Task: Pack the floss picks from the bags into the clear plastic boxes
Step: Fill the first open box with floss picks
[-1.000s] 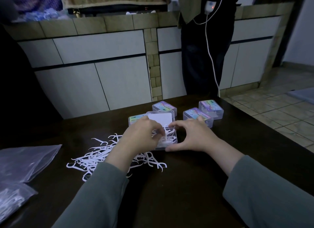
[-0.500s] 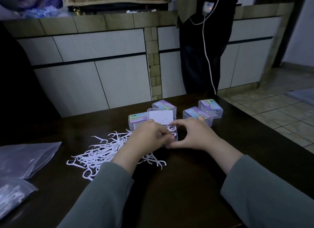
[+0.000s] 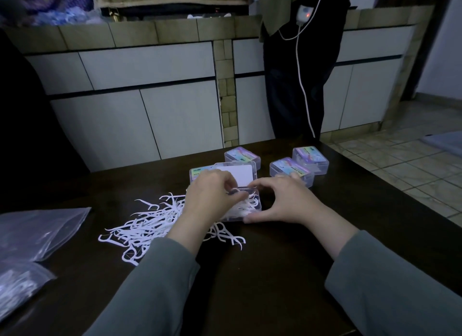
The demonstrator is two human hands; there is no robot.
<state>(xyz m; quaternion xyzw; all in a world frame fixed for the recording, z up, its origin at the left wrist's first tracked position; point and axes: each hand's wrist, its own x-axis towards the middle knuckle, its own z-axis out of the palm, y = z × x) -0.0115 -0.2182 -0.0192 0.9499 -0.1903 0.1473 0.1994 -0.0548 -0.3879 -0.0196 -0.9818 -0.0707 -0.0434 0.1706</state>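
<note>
The step in hand is filling: the open clear box (image 3: pixel 246 207) sits on the dark table (image 3: pixel 275 273) directly before the person, its lid (image 3: pixel 237 175) raised at the far side, with white picks already lying inside. The left hand (image 3: pixel 210 200) is over the box's left half, fingers curled down into it; it appears to pinch or press a few picks into place, though the dim light and the hand's own back hide the fingertips, so whether it holds anything cannot be told with confidence. The right hand (image 3: pixel 287 203) braces the box from the right, thumb against the near right corner and forefinger arched toward the lid edge, holding the box steady. The loose floss picks (image 3: pixel 150 223) lie in a tangled heap on the table just left of the box, partly under the left wrist. Four closed boxes (image 3: pixel 291 170) with coloured labels stand behind the open one, judged to be finished. Two plastic bags (image 3: pixel 37 233) lie at the near left, the nearer one seemingly not yet emptied. Judged progress: partway. The next move calls for settling the picks flat so none overhang the rim, then either drawing more from the heap or lowering the lid squarely until it latches.
</note>
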